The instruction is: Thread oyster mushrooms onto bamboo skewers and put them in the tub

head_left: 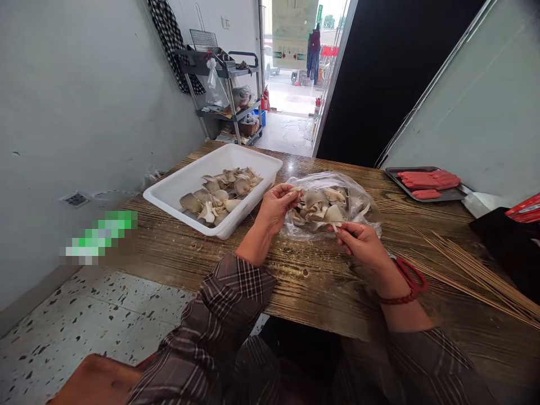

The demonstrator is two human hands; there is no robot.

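A clear plastic bag (pixel 358 194) of grey-white oyster mushrooms (pixel 318 208) lies open on the wooden table. At its left edge my left hand (pixel 276 207) pinches a small pale mushroom piece between thumb and fingers. My right hand (pixel 363 243) is closed on the stem of a mushroom (pixel 334 216) at the bag's front edge. Left of the bag stands a white plastic tub (pixel 234 222) with torn mushroom pieces (pixel 211 202) inside, touched by neither hand.
Bamboo skewers (pixel 476 270) and red-handled scissors (pixel 411 275) lie on the table (pixel 304 281) at right. A dark tray (pixel 405 188) holds reddish meat (pixel 430 180) at the back right. A shelf cart (pixel 228 73) stands beyond the table.
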